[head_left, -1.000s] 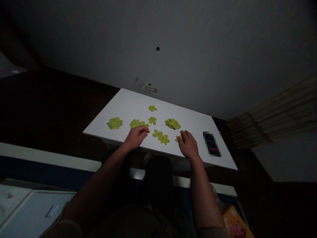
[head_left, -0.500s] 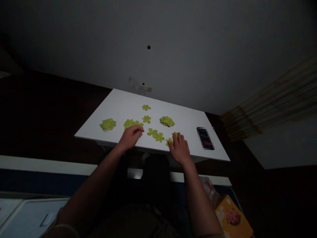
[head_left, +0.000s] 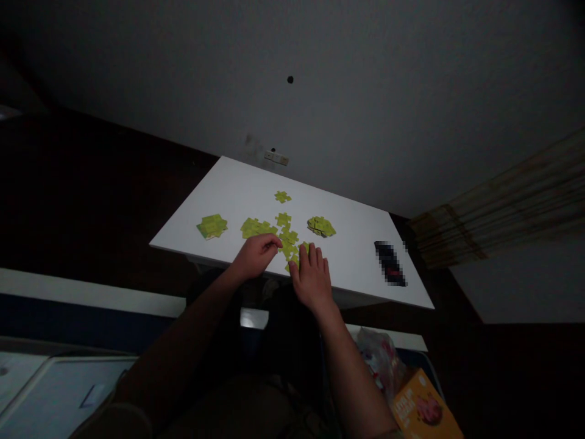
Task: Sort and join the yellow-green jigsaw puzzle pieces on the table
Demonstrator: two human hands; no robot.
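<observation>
From my end I see a long white surface (head_left: 365, 262). Toward its left end lies a stack of green pieces (head_left: 212, 226); next comes a green patch (head_left: 256, 228), just beside a cluster of puzzle pieces (head_left: 287, 236). I see one piece (head_left: 282, 197) farther back, a pile (head_left: 321, 226) to the right, and a dark, pixelated object (head_left: 390, 262) near the right end.

Along the near edge of a white table (head_left: 249, 183), the person's right hand (head_left: 312, 277) lies outstretched over green jigsaw pieces (head_left: 293, 262), while the left hand (head_left: 256, 255) curls beside the central cluster (head_left: 287, 236). One stack of pieces (head_left: 212, 226) lies to the left, a heap (head_left: 321, 226) to the right, and a pixelated dark object (head_left: 390, 263) farther right.
</observation>
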